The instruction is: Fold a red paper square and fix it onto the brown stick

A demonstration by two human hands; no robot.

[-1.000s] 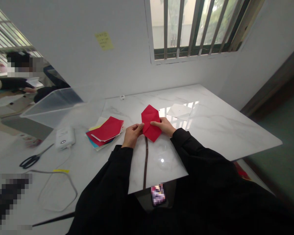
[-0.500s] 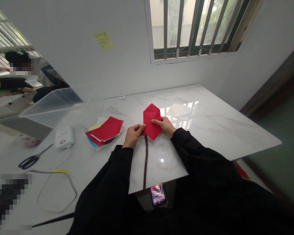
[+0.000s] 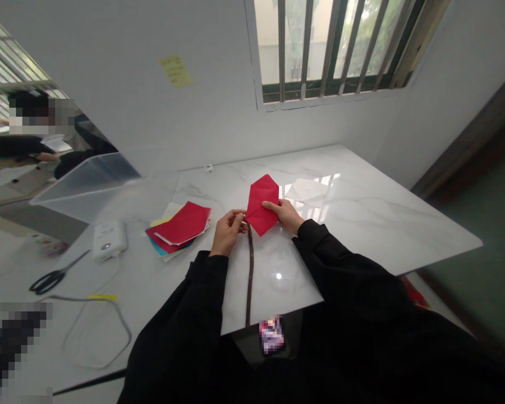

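A piece of folded red paper [image 3: 262, 196] is held up above the table, its outline six-sided with creases across it. My right hand [image 3: 289, 216] grips it from the right, thumb on the front face and fingers behind. At the paper's lower left edge, my left hand [image 3: 229, 231] pinches with thumb and forefinger; the exact contact is small in the picture. Below the paper a thin dark brown stick [image 3: 251, 269] runs down the table to its near edge, its top end by my left fingers.
To the left lie a stack of coloured paper [image 3: 183, 224], a white power strip [image 3: 109, 240], black scissors [image 3: 53, 279] and a looped cable [image 3: 128, 325]. A white sheet [image 3: 307, 192] lies right of my hands. A clear plastic bin [image 3: 88, 182] stands far left, with people beyond.
The red paper has tilted clockwise and risen slightly. My left fingers have shifted a little left and up along its edge, and more of them shows now.
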